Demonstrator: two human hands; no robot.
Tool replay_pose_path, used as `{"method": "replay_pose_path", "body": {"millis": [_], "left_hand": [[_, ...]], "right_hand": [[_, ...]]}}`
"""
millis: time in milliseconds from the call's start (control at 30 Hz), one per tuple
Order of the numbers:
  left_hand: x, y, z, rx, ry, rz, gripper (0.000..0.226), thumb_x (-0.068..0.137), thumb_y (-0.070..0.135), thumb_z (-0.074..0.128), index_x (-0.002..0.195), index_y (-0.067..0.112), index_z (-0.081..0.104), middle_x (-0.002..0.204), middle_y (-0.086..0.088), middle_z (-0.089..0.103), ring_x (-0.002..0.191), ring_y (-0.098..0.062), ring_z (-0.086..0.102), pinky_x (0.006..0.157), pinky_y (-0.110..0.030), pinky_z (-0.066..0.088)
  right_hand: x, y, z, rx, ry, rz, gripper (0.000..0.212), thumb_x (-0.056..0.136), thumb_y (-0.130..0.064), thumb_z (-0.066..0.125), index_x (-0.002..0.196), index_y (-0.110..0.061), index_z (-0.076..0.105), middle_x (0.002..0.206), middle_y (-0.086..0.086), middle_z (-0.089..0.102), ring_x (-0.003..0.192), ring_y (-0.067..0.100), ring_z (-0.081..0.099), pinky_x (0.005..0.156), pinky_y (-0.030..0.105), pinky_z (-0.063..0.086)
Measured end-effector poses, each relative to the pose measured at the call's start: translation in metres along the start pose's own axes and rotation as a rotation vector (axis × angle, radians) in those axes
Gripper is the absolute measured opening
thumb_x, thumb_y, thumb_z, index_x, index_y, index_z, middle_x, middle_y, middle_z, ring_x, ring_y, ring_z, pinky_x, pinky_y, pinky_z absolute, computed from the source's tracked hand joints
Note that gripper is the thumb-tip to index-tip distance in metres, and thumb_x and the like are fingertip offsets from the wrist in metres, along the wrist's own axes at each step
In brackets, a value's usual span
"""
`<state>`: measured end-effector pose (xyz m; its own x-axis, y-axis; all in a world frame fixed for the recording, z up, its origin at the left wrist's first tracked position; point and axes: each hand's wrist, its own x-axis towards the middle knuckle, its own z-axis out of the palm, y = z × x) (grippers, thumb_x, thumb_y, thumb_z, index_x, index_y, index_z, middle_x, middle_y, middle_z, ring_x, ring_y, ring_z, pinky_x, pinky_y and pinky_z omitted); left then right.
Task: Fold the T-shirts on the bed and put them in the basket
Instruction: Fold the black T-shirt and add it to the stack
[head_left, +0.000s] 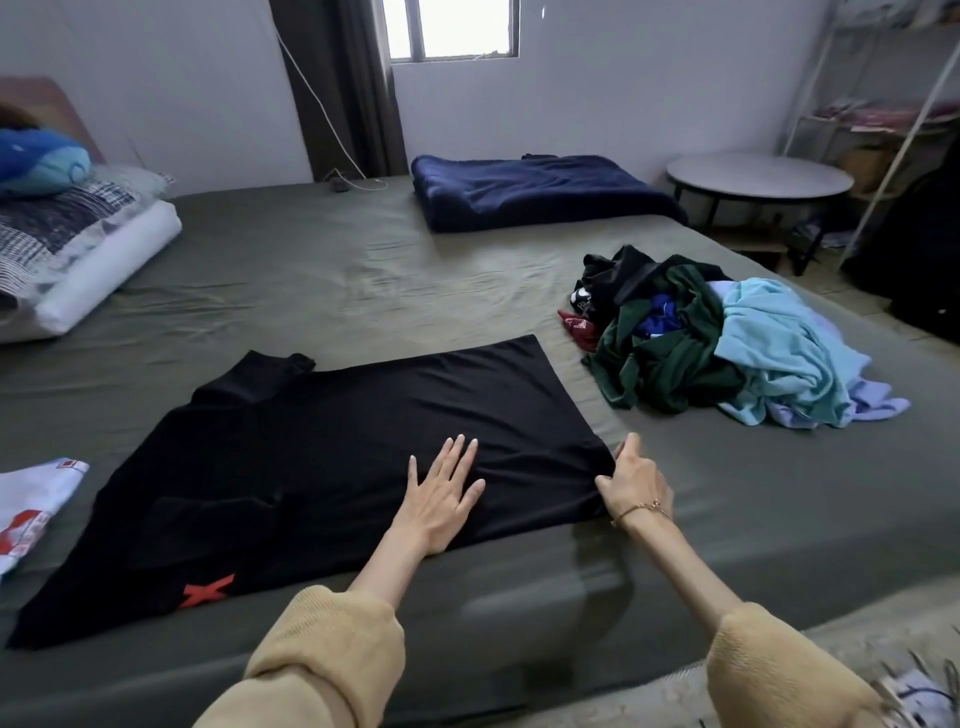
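We're early on, we reckon: bed (322, 270) w/ black T-shirt (322, 457) spread flat, unfolded. Clothes pile (727, 343) right of shirt is untouched; no basket in view. Left hand (441, 493) lies flat on shirt, fingers spread; right hand (636, 480) pinches its hem corner.

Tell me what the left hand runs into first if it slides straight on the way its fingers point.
Only more black T-shirt: the left hand lies flat on it, fingers pointing up the bed. Past the shirt's far edge, bare sheet seemingly.
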<state>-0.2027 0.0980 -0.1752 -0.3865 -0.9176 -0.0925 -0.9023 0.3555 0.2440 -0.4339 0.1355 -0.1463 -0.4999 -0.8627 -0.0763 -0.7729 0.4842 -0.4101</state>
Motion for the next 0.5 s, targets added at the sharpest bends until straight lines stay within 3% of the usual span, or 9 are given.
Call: {"method": "replay_pose_path", "body": {"millis": [100, 167, 233, 333, 400, 500], "left_hand": [[-0.008, -0.01, 0.004, 0.045, 0.005, 0.032, 0.085, 0.069, 0.073, -0.027, 0.142, 0.03, -0.024, 0.15, 0.009, -0.032, 0.136, -0.005, -0.031, 0.112, -0.048, -0.017], [-0.01, -0.012, 0.005, 0.061, 0.034, 0.025, 0.102, 0.049, 0.073, -0.044, 0.14, 0.032, -0.026, 0.146, 0.01, -0.036, 0.134, -0.005, -0.034, 0.111, -0.049, -0.018], [-0.016, -0.015, 0.006, 0.039, 0.052, 0.024, 0.102, 0.05, 0.074, -0.044, 0.141, 0.034, -0.025, 0.149, 0.011, -0.032, 0.136, -0.004, -0.032, 0.111, -0.048, -0.019], [-0.026, -0.021, 0.008, -0.006, 0.044, 0.034, 0.093, 0.059, 0.077, -0.032, 0.142, 0.037, -0.022, 0.153, 0.013, -0.026, 0.138, -0.002, -0.028, 0.112, -0.045, -0.019], [-0.029, -0.026, 0.009, -0.007, 0.045, 0.026, 0.091, 0.061, 0.078, -0.029, 0.141, 0.037, -0.021, 0.154, 0.013, -0.024, 0.138, -0.001, -0.027, 0.112, -0.044, -0.019], [-0.031, -0.031, 0.005, 0.007, -0.004, 0.011, 0.069, 0.084, 0.068, -0.011, 0.144, 0.036, -0.016, 0.155, 0.01, -0.022, 0.139, -0.002, -0.025, 0.114, -0.043, -0.016]], "right_hand": [[-0.005, -0.005, 0.002, -0.175, 0.027, -0.025, 0.031, 0.089, -0.01, 0.049, 0.118, -0.013, 0.042, 0.122, 0.01, 0.048, 0.11, 0.027, 0.054, 0.085, 0.036, 0.041], [-0.007, -0.005, 0.008, -0.332, 0.132, -0.126, 0.032, 0.087, -0.011, 0.051, 0.118, -0.016, 0.047, 0.126, 0.007, 0.044, 0.117, 0.024, 0.045, 0.095, 0.039, 0.034], [-0.012, -0.009, 0.017, -0.273, 0.209, -0.325, 0.033, 0.087, -0.009, 0.05, 0.119, -0.016, 0.052, 0.133, 0.008, 0.045, 0.122, 0.024, 0.042, 0.097, 0.041, 0.03], [-0.022, -0.02, 0.033, -0.2, -0.048, -0.601, 0.045, 0.1, -0.023, 0.036, 0.144, -0.019, 0.031, 0.157, -0.002, 0.014, 0.144, 0.01, 0.014, 0.114, 0.045, 0.01], [-0.028, -0.029, 0.042, -0.286, -0.241, -0.671, 0.051, 0.103, -0.035, 0.022, 0.151, -0.026, 0.007, 0.158, -0.009, -0.007, 0.145, 0.005, -0.006, 0.114, 0.05, -0.006], [-0.03, -0.033, 0.048, -0.339, -0.318, -0.641, 0.056, 0.102, -0.042, 0.016, 0.149, -0.027, -0.01, 0.157, -0.008, -0.016, 0.143, 0.005, -0.015, 0.112, 0.052, -0.011]]}}
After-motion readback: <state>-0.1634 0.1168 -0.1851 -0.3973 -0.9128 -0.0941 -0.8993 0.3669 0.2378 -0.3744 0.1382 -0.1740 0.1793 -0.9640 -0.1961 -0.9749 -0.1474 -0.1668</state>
